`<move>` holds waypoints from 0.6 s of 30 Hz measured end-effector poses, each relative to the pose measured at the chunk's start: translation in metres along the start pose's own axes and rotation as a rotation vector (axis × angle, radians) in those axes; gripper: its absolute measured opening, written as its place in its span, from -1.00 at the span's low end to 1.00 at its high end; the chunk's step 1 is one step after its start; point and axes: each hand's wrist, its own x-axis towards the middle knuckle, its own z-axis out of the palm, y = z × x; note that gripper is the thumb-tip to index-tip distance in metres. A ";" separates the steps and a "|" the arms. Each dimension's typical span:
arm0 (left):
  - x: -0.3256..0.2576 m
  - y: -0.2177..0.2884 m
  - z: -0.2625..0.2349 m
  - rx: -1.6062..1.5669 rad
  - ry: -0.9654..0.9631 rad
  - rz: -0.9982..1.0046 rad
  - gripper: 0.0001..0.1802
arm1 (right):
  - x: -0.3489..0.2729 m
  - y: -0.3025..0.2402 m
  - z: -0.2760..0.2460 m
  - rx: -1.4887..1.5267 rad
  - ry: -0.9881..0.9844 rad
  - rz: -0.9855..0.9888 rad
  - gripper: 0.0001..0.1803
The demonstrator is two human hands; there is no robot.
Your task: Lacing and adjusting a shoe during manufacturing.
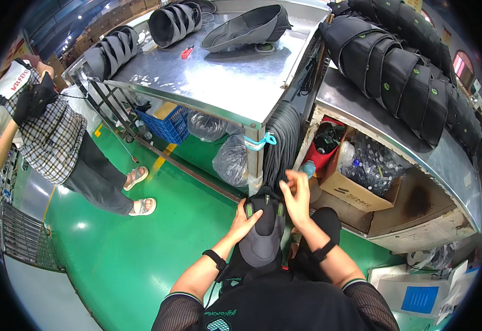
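A black and grey shoe upper (258, 245) with green eyelet tabs stands in front of my lap, its toe toward me. My left hand (244, 222) grips its left side, thumb laid over the edge of the opening. Just right of the upper, my right hand (297, 197) is raised with its fingers curled and thumb close to them. Whatever it pinches, if anything, is too thin to make out. Beyond my hands a thick bundle of dark laces (282, 140) hangs by the table corner, near a light blue tie (260, 142) around the table leg.
Ahead, a metal table (219, 77) bears grey uppers (246, 30) and a small red tool (187, 52). Stacked black uppers (384, 77) lie on a bench at right, above a cardboard box (357, 185). Below the table is a blue crate (166, 124). Another person (48, 121) stands at left.
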 end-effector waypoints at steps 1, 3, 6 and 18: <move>0.002 0.003 0.001 0.044 -0.007 -0.007 0.03 | 0.021 -0.019 0.000 -0.034 0.043 -0.033 -0.72; 0.006 0.006 0.005 0.055 -0.039 -0.003 0.03 | 0.051 -0.019 0.004 -0.048 0.098 -0.087 -0.80; 0.009 0.011 -0.001 0.078 -0.065 0.015 0.04 | 0.059 -0.004 0.003 0.002 0.068 -0.068 -0.87; -0.031 0.204 -0.052 -1.075 -0.914 0.133 -0.25 | -0.067 -0.052 -0.116 0.231 -1.264 0.000 -0.89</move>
